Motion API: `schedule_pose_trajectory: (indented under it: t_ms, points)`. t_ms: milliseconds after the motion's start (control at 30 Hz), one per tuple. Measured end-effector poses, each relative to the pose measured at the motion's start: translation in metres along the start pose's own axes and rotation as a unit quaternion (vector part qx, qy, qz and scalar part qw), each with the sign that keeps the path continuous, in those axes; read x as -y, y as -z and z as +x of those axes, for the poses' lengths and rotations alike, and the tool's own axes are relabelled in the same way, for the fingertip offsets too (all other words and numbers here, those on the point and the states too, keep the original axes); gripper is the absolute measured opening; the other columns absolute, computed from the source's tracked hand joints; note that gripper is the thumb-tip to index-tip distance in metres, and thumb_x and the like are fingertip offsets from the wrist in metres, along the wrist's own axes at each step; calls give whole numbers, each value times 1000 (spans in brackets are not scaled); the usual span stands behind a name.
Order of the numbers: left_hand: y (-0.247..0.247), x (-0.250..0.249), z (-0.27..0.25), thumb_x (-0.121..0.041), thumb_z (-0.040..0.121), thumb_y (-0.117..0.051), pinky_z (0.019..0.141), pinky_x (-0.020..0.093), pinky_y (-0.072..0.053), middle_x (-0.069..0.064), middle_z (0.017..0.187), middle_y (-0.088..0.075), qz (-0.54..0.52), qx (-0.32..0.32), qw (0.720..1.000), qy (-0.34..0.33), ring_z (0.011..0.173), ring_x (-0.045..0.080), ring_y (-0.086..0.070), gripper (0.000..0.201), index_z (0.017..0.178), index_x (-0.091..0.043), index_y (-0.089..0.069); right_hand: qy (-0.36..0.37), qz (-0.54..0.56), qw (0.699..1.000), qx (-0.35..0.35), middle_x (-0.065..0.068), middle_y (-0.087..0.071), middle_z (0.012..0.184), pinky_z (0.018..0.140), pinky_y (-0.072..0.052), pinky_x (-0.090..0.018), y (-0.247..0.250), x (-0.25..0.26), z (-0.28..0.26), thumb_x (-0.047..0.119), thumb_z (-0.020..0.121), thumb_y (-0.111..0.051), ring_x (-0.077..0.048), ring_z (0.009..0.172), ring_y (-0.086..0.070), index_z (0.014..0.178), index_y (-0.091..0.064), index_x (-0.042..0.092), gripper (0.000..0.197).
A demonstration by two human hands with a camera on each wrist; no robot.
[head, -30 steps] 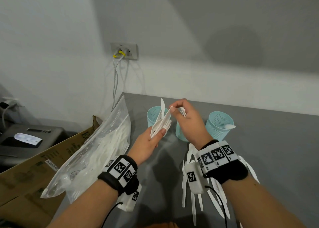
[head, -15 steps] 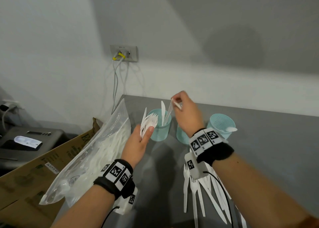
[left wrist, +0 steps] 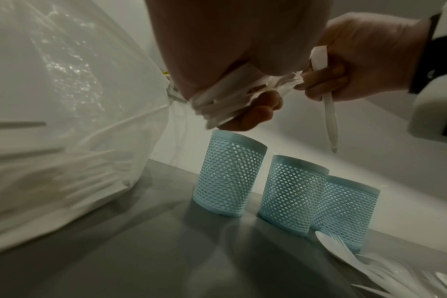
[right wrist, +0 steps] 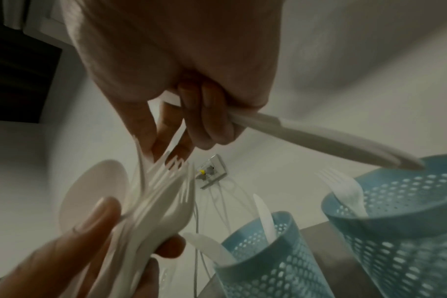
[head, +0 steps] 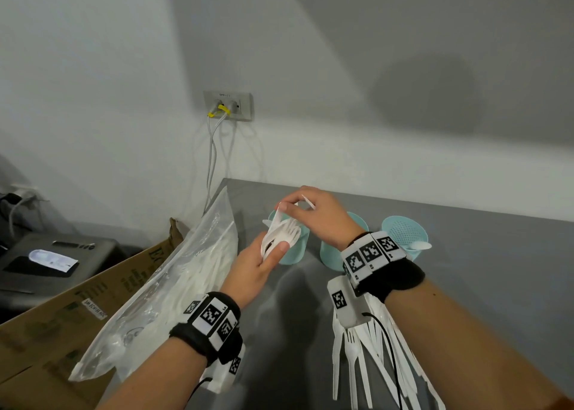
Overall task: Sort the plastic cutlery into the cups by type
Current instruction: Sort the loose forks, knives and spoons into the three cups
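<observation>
White plastic forks (head: 281, 239) sit bunched in the left hand (head: 254, 266), near the middle of the head view, with the thumb pressed over them. A spoon shows in that bunch in the right wrist view. The right hand (head: 323, 217) is just above, curled round a knife (right wrist: 319, 139) while its thumb and fingertips pinch one fork from the bunch. Three blue mesh cups (left wrist: 229, 177) stand in a row on the grey table (head: 497, 285), right behind the hands. Knives stand in one cup and a fork in another. More cutlery (head: 366, 357) lies at the lower right, under the right arm. A clear bag (head: 174, 288) of cutlery lies at the left.
</observation>
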State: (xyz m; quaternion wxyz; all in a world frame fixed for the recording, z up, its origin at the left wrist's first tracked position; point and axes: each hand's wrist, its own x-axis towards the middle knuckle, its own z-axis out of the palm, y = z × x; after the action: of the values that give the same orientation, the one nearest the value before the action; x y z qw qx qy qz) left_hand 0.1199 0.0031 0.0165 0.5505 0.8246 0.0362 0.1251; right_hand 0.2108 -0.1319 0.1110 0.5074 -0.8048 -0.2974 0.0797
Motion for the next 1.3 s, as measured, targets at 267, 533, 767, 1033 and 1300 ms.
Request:
schedule_pose_trajectory:
  t_ms: [267,533,767,1033,1300]
  points:
    - [-2,9,-6,-63,88,-42,64,22,-39,-24,64,-56,-4,-5,1000,19,58,-3,-50,37,109,-34,-54,59,-10,973,-221,15,-63,92,79,-44,-23,26,14,5,30,97,-48,-3,88,-59,98,-57,21,13]
    - [6,7,-4,-61,85,-52,98,31,-47,-12,121,-65,-72,-38,996,44,114,5,-58,56,134,-33,-48,27,-222,954,-202,13,-61,98,66,-40,-26,20,-16,2,26,94,-51,-14,79,-58,99,-57,26,7]
    - [8,-12,3,-35,97,-47,41,21,-18,-7,52,-29,-206,-24,970,126,45,8,-23,28,103,-8,-51,-19,-233,961,-149,-2,-44,120,80,-52,-36,6,-20,11,30,95,-47,-21,84,-61,123,-52,24,28]
    - [15,-17,3,-35,100,-42,41,20,-25,-2,56,-38,-232,-22,963,139,46,8,-30,35,110,-6,-58,18,-71,975,-208,3,-37,110,98,-23,-24,10,2,24,31,104,-26,-9,106,-35,114,-62,24,39]
    - [13,-22,4,-37,99,-42,44,22,-30,-1,58,-42,-232,-27,962,141,47,10,-33,31,97,-15,-64,-14,-41,987,-156,-12,-46,119,80,-25,-1,-9,-28,24,25,103,-30,17,92,-39,115,-59,16,33]
